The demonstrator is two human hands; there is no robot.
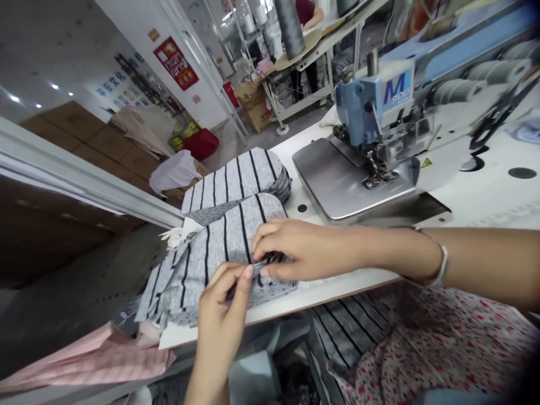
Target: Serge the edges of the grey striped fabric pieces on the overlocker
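A stack of grey knit fabric pieces with dark stripes (223, 236) lies at the front edge of the white sewing table. My left hand (225, 304) pinches the near edge of the striped fabric piece between thumb and index finger. Just beside it, my right hand (291, 247) reaches in from the right, its fingers bent over the same edge and its thumb below; the cloth shows between them. Behind lies a second stack of striped pieces (240, 174), close against the first.
A blue sewing machine (358, 112) with a metal plate (337, 180) stands right of the stacks. Thread cones (498, 73) and black scissors (498, 112) lie farther right. Pink cloth (93, 360) hangs at lower left. Another person (307, 14) is at a far table.
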